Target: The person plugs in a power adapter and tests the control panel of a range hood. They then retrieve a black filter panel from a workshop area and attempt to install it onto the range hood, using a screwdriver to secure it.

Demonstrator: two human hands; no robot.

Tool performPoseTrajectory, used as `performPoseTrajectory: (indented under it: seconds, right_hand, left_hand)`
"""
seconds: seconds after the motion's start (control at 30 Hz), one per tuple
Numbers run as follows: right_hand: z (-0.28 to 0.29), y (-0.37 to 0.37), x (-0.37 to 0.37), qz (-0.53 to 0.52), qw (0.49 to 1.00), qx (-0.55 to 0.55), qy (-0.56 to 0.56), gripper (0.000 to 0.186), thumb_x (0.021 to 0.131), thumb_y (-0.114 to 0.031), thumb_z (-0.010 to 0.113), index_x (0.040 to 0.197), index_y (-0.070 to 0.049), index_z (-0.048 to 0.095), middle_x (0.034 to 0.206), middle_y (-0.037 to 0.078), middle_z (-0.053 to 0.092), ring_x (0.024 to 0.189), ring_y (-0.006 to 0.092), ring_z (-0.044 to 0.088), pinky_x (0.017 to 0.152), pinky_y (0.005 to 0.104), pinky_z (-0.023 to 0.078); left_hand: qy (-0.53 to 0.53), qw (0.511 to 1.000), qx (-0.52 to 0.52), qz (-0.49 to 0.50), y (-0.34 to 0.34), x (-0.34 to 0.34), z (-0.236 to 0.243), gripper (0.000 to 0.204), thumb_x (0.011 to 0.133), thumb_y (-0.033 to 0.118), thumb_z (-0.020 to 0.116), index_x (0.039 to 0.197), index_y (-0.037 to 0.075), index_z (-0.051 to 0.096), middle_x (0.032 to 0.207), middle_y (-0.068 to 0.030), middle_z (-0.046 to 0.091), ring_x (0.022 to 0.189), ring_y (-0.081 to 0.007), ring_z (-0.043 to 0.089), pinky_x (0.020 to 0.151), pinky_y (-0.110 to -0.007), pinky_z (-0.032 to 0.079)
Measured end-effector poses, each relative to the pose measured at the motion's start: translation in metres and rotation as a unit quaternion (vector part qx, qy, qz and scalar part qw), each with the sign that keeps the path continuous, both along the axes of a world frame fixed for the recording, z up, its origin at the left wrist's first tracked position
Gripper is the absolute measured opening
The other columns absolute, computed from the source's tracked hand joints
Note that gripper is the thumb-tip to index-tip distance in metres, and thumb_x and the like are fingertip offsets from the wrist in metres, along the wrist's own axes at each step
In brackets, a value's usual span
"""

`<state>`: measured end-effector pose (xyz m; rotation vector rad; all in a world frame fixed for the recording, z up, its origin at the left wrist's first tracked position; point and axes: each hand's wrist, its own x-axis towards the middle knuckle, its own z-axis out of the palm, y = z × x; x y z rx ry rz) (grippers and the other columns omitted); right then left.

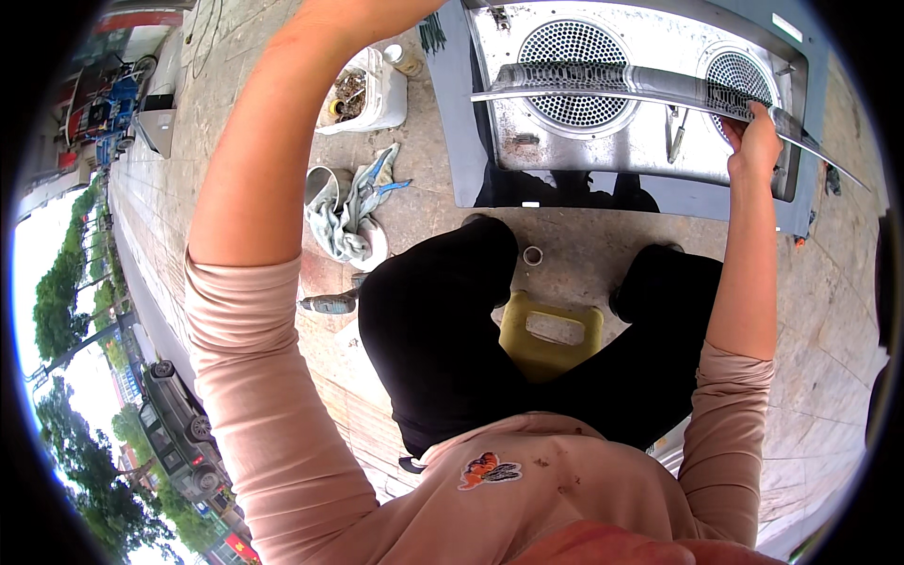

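My right hand (755,146) is closed round the right part of a long, curved metal panel (650,85) with a perforated pattern. The panel is seen nearly edge-on, across the range hood (461,141). In the hood's silvery inside are a larger round fan grille (576,113) at left and another fan grille (734,68) at right, partly hidden by the panel and hand. A slim metal piece (675,137) lies between the grilles. My left hand (405,9) reaches to the top edge of the picture, its fingers cut off from sight.
Left of the hood stand a white bucket (388,99) with debris and a small jar (402,60). Nearer are a metal pot (325,186) and a crumpled cloth (348,226). A small ring-shaped thing (533,255) and a yellow stool (546,348) are between my legs.
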<state>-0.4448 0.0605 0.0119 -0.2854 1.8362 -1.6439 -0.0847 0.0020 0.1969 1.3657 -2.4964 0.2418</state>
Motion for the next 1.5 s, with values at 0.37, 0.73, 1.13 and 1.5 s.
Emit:
performPoseTrajectory:
  seconds: [0.37,0.73,1.13,1.5]
  right_hand:
    - [-0.001,0.001,0.0,0.007,1.0,-0.014,-0.002,0.022,0.089,-0.012,0.055,0.101,0.006,0.058,0.09,0.017,0.066,0.076,0.0261,0.069,0.066,0.0345,0.059]
    - [0.003,-0.001,0.006,0.019,1.0,-0.002,-0.012,0.022,0.091,-0.014,0.055,0.103,0.004,0.057,0.092,0.017,0.066,0.077,0.0258,0.068,0.068,0.0347,0.059]
    - [0.006,0.001,0.005,0.0,1.0,-0.012,-0.016,0.022,0.088,-0.01,0.057,0.102,0.006,0.057,0.087,0.016,0.065,0.068,0.0242,0.065,0.068,0.0367,0.056]
    - [0.004,0.0,0.004,0.007,1.0,-0.005,0.006,0.025,0.091,-0.013,0.054,0.106,0.007,0.056,0.092,0.018,0.065,0.077,0.0267,0.068,0.069,0.0369,0.059]
  left_hand:
    - [-0.078,0.996,0.035,-0.008,-0.006,0.01,0.009,0.027,0.086,0.018,0.059,0.111,0.006,0.057,0.098,-0.0181,0.063,0.097,-0.0376,0.061,0.082,-0.045,0.05]
    - [-0.146,0.977,0.071,0.14,0.011,-0.004,0.03,0.031,0.09,0.029,0.056,0.111,0.007,0.06,0.083,-0.0196,0.065,0.087,-0.0398,0.063,0.079,-0.047,0.051]
    - [-0.085,0.993,0.087,0.003,0.006,0.009,0.017,0.025,0.084,0.012,0.058,0.108,0.006,0.059,0.114,-0.0196,0.059,0.1,-0.038,0.06,0.083,-0.045,0.049]
    - [0.05,0.997,0.053,0.038,0.009,0.026,0.006,0.022,0.084,0.016,0.063,0.101,0.003,0.058,0.091,-0.0217,0.063,0.087,-0.0404,0.061,0.076,-0.047,0.049]
